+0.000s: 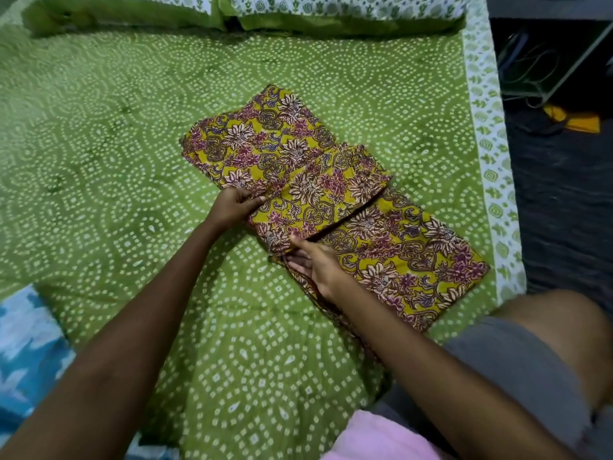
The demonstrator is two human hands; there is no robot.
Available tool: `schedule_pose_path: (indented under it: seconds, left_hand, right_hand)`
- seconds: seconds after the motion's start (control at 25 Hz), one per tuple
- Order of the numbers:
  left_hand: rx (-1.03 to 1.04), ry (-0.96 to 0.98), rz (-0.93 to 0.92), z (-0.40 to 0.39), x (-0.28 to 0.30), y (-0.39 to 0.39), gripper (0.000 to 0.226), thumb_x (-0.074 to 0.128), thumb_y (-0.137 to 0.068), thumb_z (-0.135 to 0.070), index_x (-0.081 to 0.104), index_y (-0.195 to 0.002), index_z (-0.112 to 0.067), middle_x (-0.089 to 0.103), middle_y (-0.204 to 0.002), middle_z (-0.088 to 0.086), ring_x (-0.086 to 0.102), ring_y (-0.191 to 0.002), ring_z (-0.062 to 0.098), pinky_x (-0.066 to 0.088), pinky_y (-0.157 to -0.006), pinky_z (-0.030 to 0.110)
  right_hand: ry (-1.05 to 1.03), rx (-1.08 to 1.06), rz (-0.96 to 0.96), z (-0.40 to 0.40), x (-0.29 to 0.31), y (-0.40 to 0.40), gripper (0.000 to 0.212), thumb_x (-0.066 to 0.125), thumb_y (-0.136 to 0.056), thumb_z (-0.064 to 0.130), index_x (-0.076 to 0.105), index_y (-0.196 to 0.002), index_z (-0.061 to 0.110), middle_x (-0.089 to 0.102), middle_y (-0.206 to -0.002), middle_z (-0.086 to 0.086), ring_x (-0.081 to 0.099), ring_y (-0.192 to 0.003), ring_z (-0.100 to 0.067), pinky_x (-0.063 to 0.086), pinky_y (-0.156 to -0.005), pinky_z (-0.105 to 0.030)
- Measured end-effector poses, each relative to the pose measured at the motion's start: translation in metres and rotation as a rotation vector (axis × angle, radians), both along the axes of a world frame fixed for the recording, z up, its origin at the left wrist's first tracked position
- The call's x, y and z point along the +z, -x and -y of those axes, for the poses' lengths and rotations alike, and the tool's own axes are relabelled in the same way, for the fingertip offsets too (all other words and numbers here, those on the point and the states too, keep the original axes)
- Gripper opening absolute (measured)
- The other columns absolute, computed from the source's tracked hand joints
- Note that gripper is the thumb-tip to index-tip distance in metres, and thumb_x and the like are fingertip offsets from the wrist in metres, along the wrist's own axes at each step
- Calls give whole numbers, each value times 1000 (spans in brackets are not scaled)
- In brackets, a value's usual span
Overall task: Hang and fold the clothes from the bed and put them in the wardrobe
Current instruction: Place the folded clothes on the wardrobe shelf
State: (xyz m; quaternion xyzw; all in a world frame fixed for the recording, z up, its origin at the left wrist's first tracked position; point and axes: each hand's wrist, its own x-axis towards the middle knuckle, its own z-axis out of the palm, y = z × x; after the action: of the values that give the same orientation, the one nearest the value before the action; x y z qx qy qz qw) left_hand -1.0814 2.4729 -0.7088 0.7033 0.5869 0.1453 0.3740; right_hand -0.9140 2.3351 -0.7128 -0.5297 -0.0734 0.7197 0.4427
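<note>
Left hand (234,207) pinching floral garment (331,200), right hand (315,263) flat (fingers straight), green bedsheet (116,144)

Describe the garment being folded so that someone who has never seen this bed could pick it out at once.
Start from the bed sheet, green with white dots, which fills most of the view. The garment lies on it right of the middle, partly folded, with the left hand gripping its near edge and the right hand resting flat on it. It alone is mustard yellow with maroon and cream flowers; the blue cloth and pink cloth lie nearer.

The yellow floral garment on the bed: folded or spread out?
Partly folded: the yellow floral garment lies in overlapping layers; the left hand grips one edge.
</note>
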Motion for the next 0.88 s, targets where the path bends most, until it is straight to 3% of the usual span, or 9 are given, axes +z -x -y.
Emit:
schedule_pose_path:
  seconds: [0.12,0.24,0.32,0.4,0.52,0.6,0.72,0.8,0.88]
  left_hand:
    - [63,-91,-109,3,-3,7,44,60,-90,-35,43,-54,-15,40,-50,3,36,-49,18,24,-51,28]
    - [91,-186,-341,9,-7,13,42,58,-89,-44,50,-64,-11,53,-60,13,52,-61,26,30,-52,30]
    - [135,-273,-500,14,-8,5,41,55,-90,-47,58,-91,-6,62,-90,21,58,-88,32,42,-74,37]
    - [150,-405,-603,21,-6,-12,46,50,-91,-44,50,-115,-4,54,-116,18,48,-110,30,34,-100,45]
    - [-43,-527,-439,41,-5,-55,57,40,-95,-44,37,-138,-7,36,-145,13,31,-136,24,14,-116,44]
    - [-166,-448,-373,55,-16,-77,75,23,-92,-59,17,-148,-10,8,-157,6,6,-145,18,-3,-117,38]
    - [-225,-377,-597,65,-40,-86,100,-9,-73,-81,-8,-149,-16,-15,-157,4,-15,-144,16,-18,-112,42]
    - [-210,-365,-692,64,-45,-84,104,-10,-68,-85,-13,-147,-18,-18,-156,3,-17,-144,18,-20,-110,51]
    - [-189,-356,-724,63,-43,-85,106,-12,-63,-89,-17,-146,-24,-23,-154,1,-18,-143,20,-19,-107,60]
  right_hand:
    - [17,-26,136,-3,2,14,11,65,-87,12,57,-81,6,65,-78,-9,64,-59,-12,54,-55,-17]
    - [74,106,96,2,-6,23,11,63,-89,11,55,-88,3,67,-83,-15,67,-56,-15,56,-53,-21]
    - [79,94,65,0,-3,10,18,63,-89,17,56,-93,1,66,-85,-16,67,-59,-20,56,-52,-23]
    - [49,-29,132,-8,-3,-18,24,64,-88,21,58,-93,-1,68,-84,-17,65,-59,-21,54,-48,-21]
    - [-19,-194,174,-19,-3,-52,18,64,-88,19,58,-90,3,64,-90,-13,63,-74,-20,56,-66,-25]
    - [-60,-243,88,-27,-5,-65,20,61,-89,17,54,-100,2,60,-104,-13,60,-93,-23,51,-87,-31]
    - [-93,-294,-78,-46,-9,-88,29,66,-84,17,53,-106,3,60,-109,-14,56,-108,-25,41,-104,-34]
    - [-81,-282,-1,-61,-8,-99,47,74,-75,16,51,-113,-1,59,-116,-16,56,-112,-28,45,-101,-35]
    - [-82,-186,331,-76,-2,-103,57,74,-77,12,47,-125,-2,58,-116,-11,60,-101,-26,54,-78,-25]
